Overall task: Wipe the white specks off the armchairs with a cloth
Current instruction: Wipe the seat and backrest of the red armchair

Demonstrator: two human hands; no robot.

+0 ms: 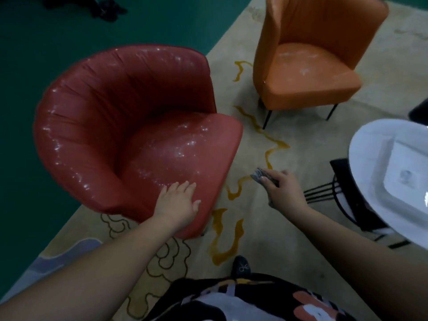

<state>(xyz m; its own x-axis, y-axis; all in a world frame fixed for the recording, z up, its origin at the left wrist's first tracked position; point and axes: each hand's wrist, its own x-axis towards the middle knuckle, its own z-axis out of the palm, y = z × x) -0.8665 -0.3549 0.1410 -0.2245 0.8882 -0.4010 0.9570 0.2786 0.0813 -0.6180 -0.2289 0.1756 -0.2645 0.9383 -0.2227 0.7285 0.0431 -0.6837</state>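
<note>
Looking down from your head, you see your left hand [177, 200] lying flat, fingers straight and slightly spread, on the front edge of the seat of a red armchair [129, 133]. That hand grasps nothing; it only presses on the cushion. White specks [185, 137] are scattered over the red seat and along the curved top rim of its backrest.

Your right hand [283, 189] hovers in the air just to the right of the red seat's front corner, above the rug, apart from the chair. Its fingers are curled around a small bunched grey cloth [260, 176], which sticks out past your fingertips towards the chair.

Farther away, upper right, stands an orange armchair [310, 59] on thin dark legs, with a faint white dusting on its seat. Both chairs stand on a beige rug [266, 228] with wavy yellow lines; dark green floor [34, 54] lies to the left of the rug.

At the right edge sits a round white table [366, 158] on a black wire frame, bearing a white rectangular tray [393, 193].

No writing, label or brand can be read anywhere.
</note>
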